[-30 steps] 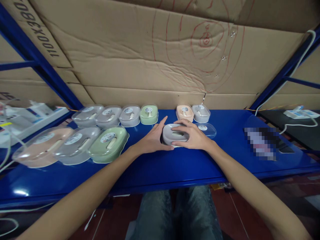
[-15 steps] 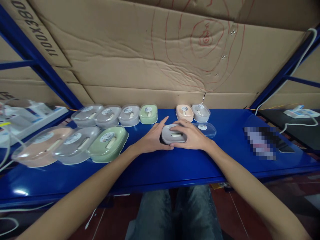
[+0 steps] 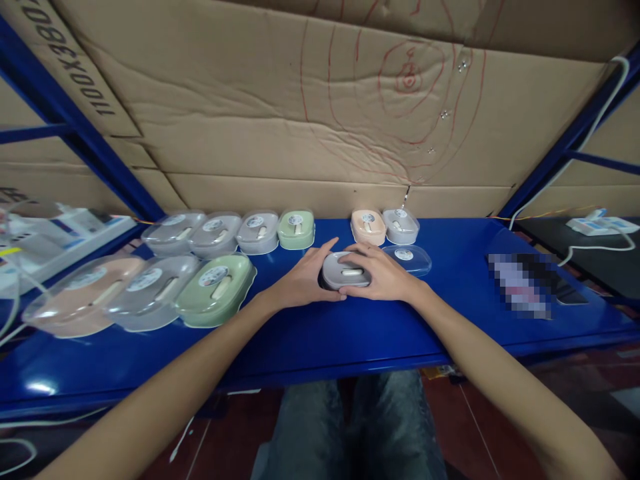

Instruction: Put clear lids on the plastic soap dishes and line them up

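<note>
- Nearest the bottom edge of the frame, the person's knees in grey jeans point(image 3: 350, 427) show under the front lip of the blue desk point(image 3: 320, 333); both bare forearms reach up from the lower corners toward the middle.
- At the centre of the frame, the left hand point(image 3: 300, 283) cups the left side of a grey open case point(image 3: 343, 272), thumb along its near edge, fingers curled against it; the grip is closed onto the case.
- From the other side, the right hand point(image 3: 383, 277) lies over the case's right half, fingers pressing on top, a grip clamped on the same case. A pale insert shows in its middle.
- Just right of that hand, a clear lid point(image 3: 407, 259) lies alone on the desk, so this case looks not yet closed.
- At centre left, a green lidded case point(image 3: 215, 290) heads a row of three larger-looking finished ones, with a grey case point(image 3: 153, 290) and a pink case point(image 3: 83, 303) beside it.
- Farther back, a row of four lidded cases point(image 3: 227, 232) and a pair of lidded cases point(image 3: 384, 227) stand near the cardboard wall point(image 3: 320, 120).
- By my judgement, nine look done and one is in hand.
</note>
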### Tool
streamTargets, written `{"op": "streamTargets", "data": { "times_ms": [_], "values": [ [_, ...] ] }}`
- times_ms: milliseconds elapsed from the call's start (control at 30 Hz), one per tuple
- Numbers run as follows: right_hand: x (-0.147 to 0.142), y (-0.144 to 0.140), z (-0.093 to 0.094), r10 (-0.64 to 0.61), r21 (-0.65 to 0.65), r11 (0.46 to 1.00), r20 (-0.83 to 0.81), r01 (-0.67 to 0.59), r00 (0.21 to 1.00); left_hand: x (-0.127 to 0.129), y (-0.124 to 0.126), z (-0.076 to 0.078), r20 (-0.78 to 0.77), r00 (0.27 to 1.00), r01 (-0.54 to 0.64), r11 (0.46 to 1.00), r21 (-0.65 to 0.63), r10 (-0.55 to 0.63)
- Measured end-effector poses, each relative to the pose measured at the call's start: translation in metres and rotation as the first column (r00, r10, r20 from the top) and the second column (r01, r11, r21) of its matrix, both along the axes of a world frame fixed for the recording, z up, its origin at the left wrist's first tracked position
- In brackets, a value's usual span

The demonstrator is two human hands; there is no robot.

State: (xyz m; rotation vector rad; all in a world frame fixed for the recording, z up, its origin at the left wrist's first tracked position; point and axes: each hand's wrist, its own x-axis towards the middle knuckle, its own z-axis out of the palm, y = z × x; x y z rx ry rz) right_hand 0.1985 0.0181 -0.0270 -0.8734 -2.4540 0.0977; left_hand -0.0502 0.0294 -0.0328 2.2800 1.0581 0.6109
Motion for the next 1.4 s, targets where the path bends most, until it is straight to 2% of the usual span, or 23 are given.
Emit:
{"op": "streamTargets", "data": {
  "times_ms": [267, 400, 533, 600, 733, 867, 1000, 1100, 1200, 1300, 1400],
  "values": [
    [-0.001, -0.002, 0.000, 0.013, -0.033, 0.999, -0.003, -0.013, 1.000, 0.002, -0.002, 0.004, -0.025, 1.000, -0.014, 1.000, -0.011, 0.014],
    [0.006, 0.002, 0.005, -0.010, -0.046, 0.999, -0.127, 0.004, 0.992, 0.000, -0.002, 0.003, -0.013, 1.000, -0.001, 1.000, -0.006, 0.001],
    [0.029, 0.010, 0.021, -0.118, -0.013, 0.993, -0.249, 0.118, 0.961, -0.001, -0.003, 0.005, -0.024, 0.999, -0.022, 1.000, -0.011, 0.022],
    [0.045, 0.014, 0.029, -0.191, -0.018, 0.981, -0.203, 0.192, 0.960, 0.000, -0.004, 0.006, -0.043, 0.998, -0.038, 0.999, -0.011, 0.037],
    [0.075, 0.021, 0.035, -0.270, -0.098, 0.958, 0.016, 0.270, 0.963, 0.000, -0.002, 0.007, -0.060, 0.997, -0.049, 0.999, 0.013, 0.049],
    [0.093, 0.024, 0.029, -0.292, -0.249, 0.916, 0.120, 0.314, 0.949, -0.001, 0.000, 0.004, -0.035, 0.997, -0.062, 0.997, 0.039, 0.063],
    [0.101, 0.027, 0.019, -0.281, -0.322, 0.892, 0.156, 0.318, 0.947, -0.001, 0.002, 0.001, -0.037, 0.996, -0.077, 0.996, 0.040, 0.078],
    [0.103, 0.029, 0.016, -0.307, -0.307, 0.885, 0.176, 0.348, 0.935, -0.002, 0.003, 0.000, -0.043, 0.995, -0.086, 0.996, 0.031, 0.087],
    [0.099, 0.027, 0.021, -0.350, -0.247, 0.891, 0.162, 0.381, 0.923, -0.001, 0.003, -0.001, -0.041, 0.995, -0.091, 0.995, 0.028, 0.092],
    [0.090, 0.021, 0.033, -0.379, -0.185, 0.905, 0.064, 0.384, 0.923, 0.000, 0.002, 0.001, -0.028, 0.996, -0.079, 0.996, 0.035, 0.080],
    [0.075, 0.014, 0.041, -0.385, -0.142, 0.918, -0.101, 0.370, 0.917, 0.002, 0.000, 0.003, -0.016, 0.997, -0.079, 0.997, 0.025, 0.080]
  ]
}}
